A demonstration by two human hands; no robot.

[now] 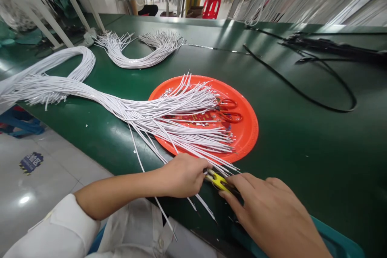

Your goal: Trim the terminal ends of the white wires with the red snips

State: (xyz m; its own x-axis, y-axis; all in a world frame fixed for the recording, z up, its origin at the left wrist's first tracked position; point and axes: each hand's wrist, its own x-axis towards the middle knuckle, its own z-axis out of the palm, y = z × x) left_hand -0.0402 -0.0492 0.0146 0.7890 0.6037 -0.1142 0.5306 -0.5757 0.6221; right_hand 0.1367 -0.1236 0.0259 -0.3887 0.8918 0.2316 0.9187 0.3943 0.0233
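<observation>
My left hand (184, 175) is closed in a pinch on a white wire, most of it hidden by the fingers. Yellow-and-black wire strippers (220, 180) are gripped in my right hand (269, 209), their jaws at my left fingertips. The jaws' exact hold on the wire is hidden. A large bundle of white wires (121, 107) fans out over an orange-red plate (249, 137), just beyond my hands. A few loose wires hang below my left forearm, over the table's near edge.
Red-handled scissors (231, 117) and small scraps lie on the plate. Another white wire bundle (136, 62) curves at the back of the green table (287, 141). Black cables (329, 44) lie at the right. A teal container (335, 236) is beside my right forearm.
</observation>
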